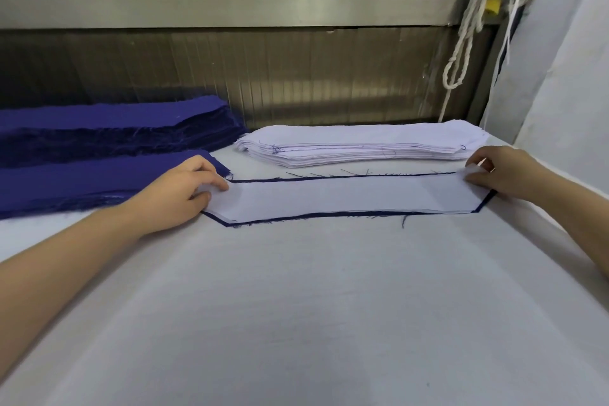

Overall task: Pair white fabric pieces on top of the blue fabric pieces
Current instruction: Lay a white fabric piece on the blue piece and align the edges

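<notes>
A long white fabric piece [346,196] lies flat on a blue fabric piece [329,215], whose dark edge shows all round it. My left hand [179,193] pinches the white piece's left end between thumb and fingers. At the other end my right hand [501,175] pinches the right tip of the same piece. Behind them rests a stack of white pieces [356,143]. Two stacks of blue pieces sit to the left, one at the back [108,128] and one nearer [82,181].
The work surface [313,306] is covered in white cloth. A metal wall panel [263,76] runs along the back. White ropes [468,30] hang at the back right, beside a white fabric sheet [566,59].
</notes>
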Demonstrator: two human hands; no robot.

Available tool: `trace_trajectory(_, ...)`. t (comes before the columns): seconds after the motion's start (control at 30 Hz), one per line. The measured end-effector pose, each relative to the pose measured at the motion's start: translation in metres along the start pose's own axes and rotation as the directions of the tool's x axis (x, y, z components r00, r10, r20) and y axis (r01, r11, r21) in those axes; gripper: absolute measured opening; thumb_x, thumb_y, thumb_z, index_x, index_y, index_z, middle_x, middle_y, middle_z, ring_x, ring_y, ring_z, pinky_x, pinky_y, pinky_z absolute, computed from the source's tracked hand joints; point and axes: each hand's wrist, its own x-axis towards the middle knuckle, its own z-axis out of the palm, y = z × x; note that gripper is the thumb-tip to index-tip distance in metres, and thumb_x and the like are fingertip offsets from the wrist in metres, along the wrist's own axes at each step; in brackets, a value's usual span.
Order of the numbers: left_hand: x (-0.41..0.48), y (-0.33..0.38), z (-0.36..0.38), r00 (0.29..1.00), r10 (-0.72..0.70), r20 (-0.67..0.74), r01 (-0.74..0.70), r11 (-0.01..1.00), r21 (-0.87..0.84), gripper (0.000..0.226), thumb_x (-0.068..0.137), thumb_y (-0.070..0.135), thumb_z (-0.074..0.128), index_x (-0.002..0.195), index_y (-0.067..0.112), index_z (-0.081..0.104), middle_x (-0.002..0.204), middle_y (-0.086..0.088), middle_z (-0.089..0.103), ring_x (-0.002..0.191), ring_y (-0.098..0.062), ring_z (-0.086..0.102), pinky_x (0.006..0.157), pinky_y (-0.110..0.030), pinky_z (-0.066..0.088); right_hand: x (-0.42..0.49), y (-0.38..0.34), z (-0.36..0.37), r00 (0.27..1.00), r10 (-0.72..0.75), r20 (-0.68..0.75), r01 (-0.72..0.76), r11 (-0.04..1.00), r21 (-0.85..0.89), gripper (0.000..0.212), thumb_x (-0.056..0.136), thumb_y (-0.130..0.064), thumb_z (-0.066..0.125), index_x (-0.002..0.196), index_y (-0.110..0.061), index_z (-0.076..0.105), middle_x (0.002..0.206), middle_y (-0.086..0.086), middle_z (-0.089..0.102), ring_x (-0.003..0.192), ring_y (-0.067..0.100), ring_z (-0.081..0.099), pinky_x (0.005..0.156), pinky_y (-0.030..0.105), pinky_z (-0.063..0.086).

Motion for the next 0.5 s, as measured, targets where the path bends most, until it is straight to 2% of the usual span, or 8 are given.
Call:
trace_trajectory(0.13, -0.0014, -0.0013, -0.0004, 1.000, 0.002, -0.029, -0.001, 1.000, 0.011, 0.021, 0.089, 0.010, 0.061, 0.108, 0.016, 0.068, 0.101, 0.005, 0.049, 0.080, 0.007, 0.048, 0.068, -0.002, 0.032, -0.0014, -0.0001, 0.0012, 1.000, -0.017, 0.003, 0.017, 1.000, 0.002, 0.018, 0.083, -0.016, 0.067, 0.099, -0.010, 0.062, 0.095, 0.016, 0.062, 0.086, 0.030, 0.051, 0.073, 0.030, 0.036)
trace_trajectory(0.27, -0.0023, -0.0018, -0.0013, 0.999, -0.027, -0.044, 0.027, 1.000, 0.010, 0.021, 0.089, 0.009, 0.061, 0.106, 0.018, 0.068, 0.101, 0.005, 0.050, 0.073, -0.004, 0.048, 0.067, -0.006, 0.034, -0.0014, -0.0015, 0.0011, 1.000, -0.017, 0.026, 0.016, 0.999, 0.028, 0.020, 0.082, -0.019, 0.069, 0.100, -0.013, 0.062, 0.097, 0.012, 0.060, 0.086, 0.028, 0.050, 0.074, 0.029, 0.034)
trace_trajectory(0.4, -0.0030, -0.0017, -0.0017, 0.998, -0.029, -0.050, 0.030, 1.000, 0.006, 0.027, 0.087, 0.000, 0.060, 0.105, 0.019, 0.068, 0.101, 0.004, 0.050, 0.068, -0.006, 0.046, 0.065, -0.005, 0.034, -0.0005, 0.0012, 0.0013, 1.000, 0.006, 0.031, -0.008, 0.999, 0.052, 0.025, 0.080, -0.025, 0.072, 0.099, -0.015, 0.060, 0.097, 0.008, 0.058, 0.087, 0.026, 0.049, 0.075, 0.028, 0.033)
trace_trajectory(0.5, -0.0035, -0.0027, -0.0011, 0.999, -0.014, -0.040, 0.015, 1.000, 0.004, 0.032, 0.087, -0.004, 0.057, 0.105, 0.020, 0.068, 0.101, 0.007, 0.050, 0.068, 0.000, 0.048, 0.064, -0.005, 0.034, 0.0010, 0.0037, 0.0010, 0.998, 0.035, 0.043, -0.037, 0.998, 0.056, 0.029, 0.079, -0.029, 0.074, 0.099, -0.017, 0.057, 0.093, 0.005, 0.055, 0.087, 0.024, 0.049, 0.076, 0.028, 0.033)
